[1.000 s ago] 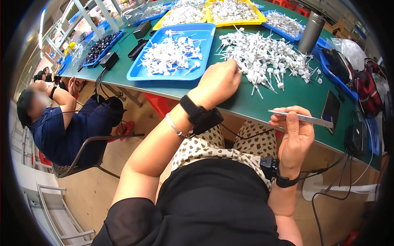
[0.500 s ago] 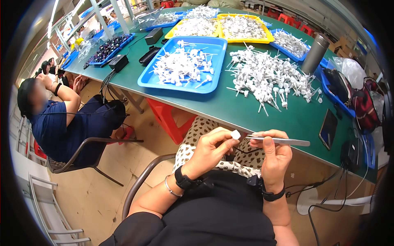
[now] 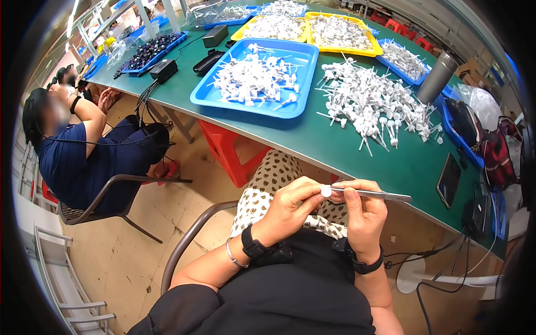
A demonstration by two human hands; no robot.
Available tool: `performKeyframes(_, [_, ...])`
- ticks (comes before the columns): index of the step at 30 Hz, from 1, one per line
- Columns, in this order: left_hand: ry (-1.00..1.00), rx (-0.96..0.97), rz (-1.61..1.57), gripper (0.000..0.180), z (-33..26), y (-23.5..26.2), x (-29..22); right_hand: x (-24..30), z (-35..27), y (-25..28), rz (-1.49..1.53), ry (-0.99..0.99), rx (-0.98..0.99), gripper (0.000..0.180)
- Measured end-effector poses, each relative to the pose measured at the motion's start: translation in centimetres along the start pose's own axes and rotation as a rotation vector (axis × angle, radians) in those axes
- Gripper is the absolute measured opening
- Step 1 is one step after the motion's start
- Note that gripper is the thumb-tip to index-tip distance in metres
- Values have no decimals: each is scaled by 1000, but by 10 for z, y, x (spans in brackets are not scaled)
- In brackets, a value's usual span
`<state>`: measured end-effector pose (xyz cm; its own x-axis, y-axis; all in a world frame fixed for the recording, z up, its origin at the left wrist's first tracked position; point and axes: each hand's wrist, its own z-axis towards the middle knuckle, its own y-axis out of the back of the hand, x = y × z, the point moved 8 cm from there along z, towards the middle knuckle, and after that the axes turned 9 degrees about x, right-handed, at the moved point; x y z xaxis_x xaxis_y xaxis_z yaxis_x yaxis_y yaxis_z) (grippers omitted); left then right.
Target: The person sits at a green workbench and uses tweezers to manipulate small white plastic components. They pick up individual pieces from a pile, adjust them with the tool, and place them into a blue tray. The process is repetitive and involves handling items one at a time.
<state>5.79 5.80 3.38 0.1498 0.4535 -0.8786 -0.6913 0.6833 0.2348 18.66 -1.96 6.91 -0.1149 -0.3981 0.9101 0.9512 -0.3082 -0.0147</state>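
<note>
White plastic piece (image 3: 326,191): at the left hand's fingertips, between the two hands, above the lap and on the near side of the table (image 3: 413,173).

Left hand (image 3: 289,209): thumb and forefinger pinched on the piece. Main risk here, I judge: little of it seems gripped, so a sideways push from the tool could twist it or pop it loose. No tabletop beneath; a drop would likely go to the patterned trousers (image 3: 268,167) or the floor (image 3: 139,262).

Between the hands: tips of the metal tweezers (image 3: 388,196) point left, right up to the piece. Contact or slight gap, cannot tell. An overshoot could prick the left fingertips or mark the plastic.

Right hand (image 3: 365,215): fingers and thumb closed on the tweezers. A loose hold might let them roll and spoil the aim.

Looks: piece white, compact, rounded face towards the camera. Any stem hidden by fingers; finish too small to read. Resembles the heads of the stemmed white parts in the blue tray (image 3: 306,67), ahead of the left hand, and in the loose pile (image 3: 371,95), ahead of the right hand.
</note>
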Motion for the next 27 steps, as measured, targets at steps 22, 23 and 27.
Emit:
performKeyframes(22, [-32, -34, -33, 17, -4, 3, 0, -3, -1, -1, 78, -53, -17, 15])
performKeyframes(23, [-35, -35, -31, 16, -4, 3, 0, -3, -1, -2, 77, -59, -16, 15])
performKeyframes(27, [-46, -30, -17, 16, -4, 2, 0, -5, -2, -2, 63, -54, -16, 14])
